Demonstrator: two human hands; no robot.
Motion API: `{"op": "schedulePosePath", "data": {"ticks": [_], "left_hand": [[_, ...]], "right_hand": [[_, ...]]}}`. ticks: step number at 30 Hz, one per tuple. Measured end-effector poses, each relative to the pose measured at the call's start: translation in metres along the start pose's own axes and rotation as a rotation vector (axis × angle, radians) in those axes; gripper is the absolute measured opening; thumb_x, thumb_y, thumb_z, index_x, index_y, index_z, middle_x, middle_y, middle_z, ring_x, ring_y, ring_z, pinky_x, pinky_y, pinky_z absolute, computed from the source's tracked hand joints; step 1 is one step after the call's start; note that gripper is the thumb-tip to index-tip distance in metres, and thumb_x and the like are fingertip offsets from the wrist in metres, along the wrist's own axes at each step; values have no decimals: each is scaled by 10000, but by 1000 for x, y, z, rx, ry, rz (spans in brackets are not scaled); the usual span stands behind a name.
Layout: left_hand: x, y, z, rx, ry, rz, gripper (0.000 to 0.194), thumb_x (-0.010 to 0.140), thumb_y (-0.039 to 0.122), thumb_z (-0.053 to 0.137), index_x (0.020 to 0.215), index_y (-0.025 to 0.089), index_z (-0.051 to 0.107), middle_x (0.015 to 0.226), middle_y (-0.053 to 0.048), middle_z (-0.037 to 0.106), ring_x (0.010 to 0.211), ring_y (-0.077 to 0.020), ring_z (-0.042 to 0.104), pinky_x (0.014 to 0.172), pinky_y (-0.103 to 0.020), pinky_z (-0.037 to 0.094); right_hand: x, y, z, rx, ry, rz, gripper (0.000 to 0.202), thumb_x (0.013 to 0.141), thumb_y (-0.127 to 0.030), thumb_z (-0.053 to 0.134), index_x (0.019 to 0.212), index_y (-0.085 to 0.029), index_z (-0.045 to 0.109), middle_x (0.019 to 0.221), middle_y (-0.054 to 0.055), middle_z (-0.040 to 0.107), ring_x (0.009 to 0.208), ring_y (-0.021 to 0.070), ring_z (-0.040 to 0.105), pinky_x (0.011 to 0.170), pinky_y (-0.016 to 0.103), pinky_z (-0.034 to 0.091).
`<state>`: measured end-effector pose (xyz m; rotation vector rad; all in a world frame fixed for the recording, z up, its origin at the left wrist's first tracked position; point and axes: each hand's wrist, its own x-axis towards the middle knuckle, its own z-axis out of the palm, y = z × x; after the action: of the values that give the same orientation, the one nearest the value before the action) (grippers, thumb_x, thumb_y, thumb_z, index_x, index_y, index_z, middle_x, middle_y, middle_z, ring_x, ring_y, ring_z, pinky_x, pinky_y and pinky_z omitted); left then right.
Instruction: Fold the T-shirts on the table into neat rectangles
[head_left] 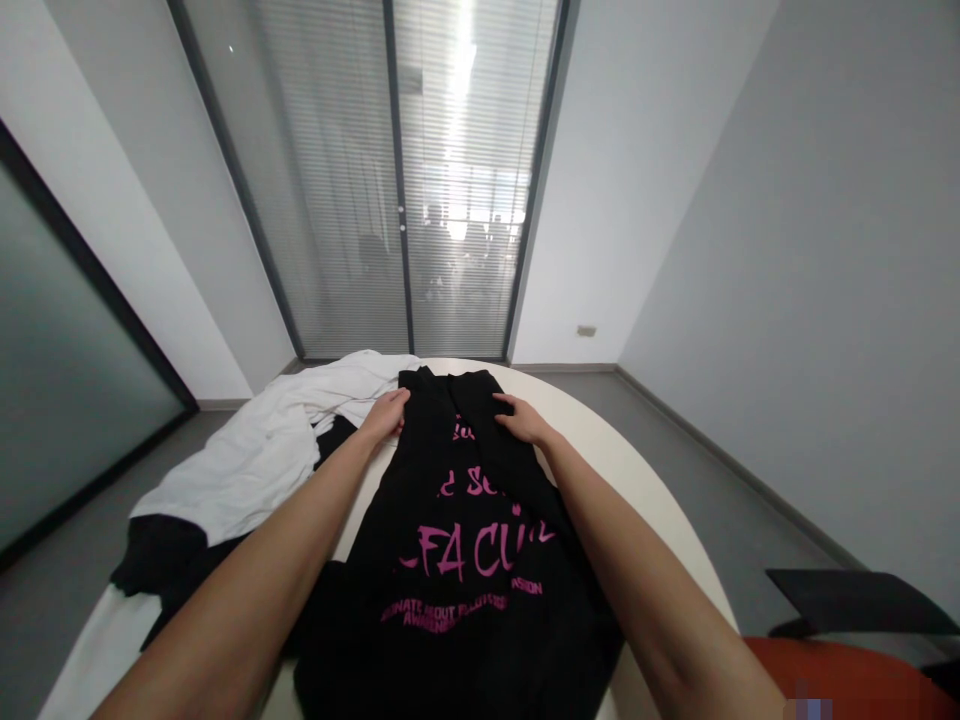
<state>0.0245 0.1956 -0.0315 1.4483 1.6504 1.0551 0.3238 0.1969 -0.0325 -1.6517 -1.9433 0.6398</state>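
Note:
A black shirt [442,670] with pink lettering is spread lengthwise on the round table, its sides folded inward toward the far end. My left hand [388,415] is closed on the garment's far left edge, thumb on top. On the opposite edge, my right hand [521,420] has its fingers curled over the black cloth near the far right corner. Part of each grip is hidden by the hand itself. The nearest part of the shirt runs out of the bottom of the head view.
White and black clothes [255,440] are heaped along the left of the pale round table [637,450]. At the lower right stands a red chair [840,675] with a black armrest [870,600]. Beyond the table are a glass partition with blinds [337,200] and grey walls.

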Motion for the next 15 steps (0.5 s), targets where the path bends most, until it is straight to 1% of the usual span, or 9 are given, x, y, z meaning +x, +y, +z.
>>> {"op": "schedulePosePath", "data": {"ticks": [1,3,5,6,8,11,12,13,15], "left_hand": [[4,1,1,21,4,-2,408,931,417,477,1177,155,670,782,-51,715,632,-171,652,552,-247,473],[12,4,2,76,25,3,368,902,386,519,1135,165,699,915,-74,744,797,-202,685,654,-261,503],[18,6,4,124,52,11,359,875,374,560,1125,166,711,1043,-94,745,959,-232,680,756,-274,508],[22,8,5,145,61,9,365,869,376,567,1126,163,714,1077,-101,741,998,-243,675,781,-281,507],[27,10,6,180,61,-3,373,873,385,558,1126,162,718,1065,-104,748,973,-252,690,767,-296,513],[34,11,7,228,27,-17,353,876,370,544,1086,158,734,901,-93,768,805,-251,716,662,-307,524],[35,10,7,247,19,-13,331,867,348,553,1062,157,741,862,-88,767,782,-251,718,652,-308,527],[36,10,7,269,16,-2,307,851,315,568,1044,157,746,852,-86,767,798,-255,721,672,-309,534],[35,9,8,319,27,37,292,807,234,593,1044,161,748,922,-91,771,926,-269,715,788,-322,540]], "right_hand": [[5,0,0,-4,7,9,585,852,-177,626,1427,-193,522,1407,78,584,1245,176,578,1066,294,424],[15,-1,1,-15,20,28,548,863,-193,622,1405,-196,547,1405,80,586,1254,185,574,1072,309,421],[25,-2,3,-27,35,43,509,867,-187,615,1375,-201,580,1398,79,593,1269,193,565,1084,322,411],[29,-3,5,-31,41,48,490,869,-185,611,1358,-203,596,1390,76,601,1273,194,564,1086,323,408],[35,-3,9,-33,49,53,456,873,-187,610,1328,-207,626,1366,69,622,1267,194,571,1082,317,411],[37,-2,11,-29,67,59,437,864,-184,620,1300,-189,648,1336,71,644,1247,199,589,1070,312,423],[36,-1,12,-26,76,58,440,861,-180,622,1300,-181,648,1327,73,650,1237,198,597,1070,310,423],[35,0,11,-22,86,55,444,857,-177,624,1301,-175,647,1318,74,656,1227,195,604,1070,308,422],[33,1,10,-15,110,38,453,850,-173,627,1303,-171,645,1310,70,662,1220,187,606,1075,299,415]]}}
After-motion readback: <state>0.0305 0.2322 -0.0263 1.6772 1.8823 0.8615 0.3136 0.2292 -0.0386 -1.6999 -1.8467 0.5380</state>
